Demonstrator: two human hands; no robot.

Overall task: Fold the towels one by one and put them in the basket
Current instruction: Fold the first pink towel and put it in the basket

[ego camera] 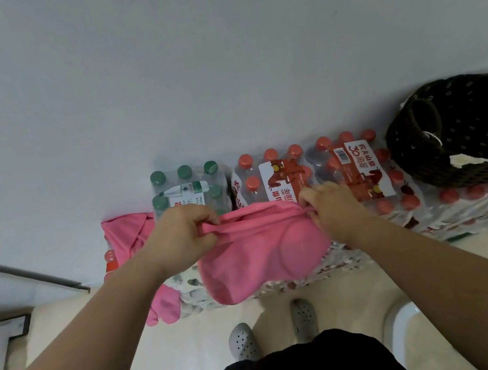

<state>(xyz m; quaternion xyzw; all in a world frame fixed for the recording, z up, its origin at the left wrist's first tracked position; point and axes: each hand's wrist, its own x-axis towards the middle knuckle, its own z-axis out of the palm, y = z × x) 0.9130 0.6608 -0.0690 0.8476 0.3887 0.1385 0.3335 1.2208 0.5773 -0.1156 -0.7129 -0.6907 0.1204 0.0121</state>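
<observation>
A pink towel [260, 252] hangs in front of me over a stack of bottle packs. My left hand [180, 233] grips its upper left edge in a bunched fist. My right hand [332, 206] pinches the upper right edge. The cloth sags between them and droops toward the floor. More pink towels [127, 235] lie heaped at the left on the packs, with one end [164, 306] hanging down. A dark woven basket [464, 130] with handles stands at the far right on the packs, something white showing inside.
Shrink-wrapped packs of green-capped bottles [187, 187] and red-capped bottles [314, 170] stand against a pale wall. My feet in grey clogs [243, 341] stand on the cream floor. A white frame [0, 332] is at the left, a white rounded object [403, 329] at the lower right.
</observation>
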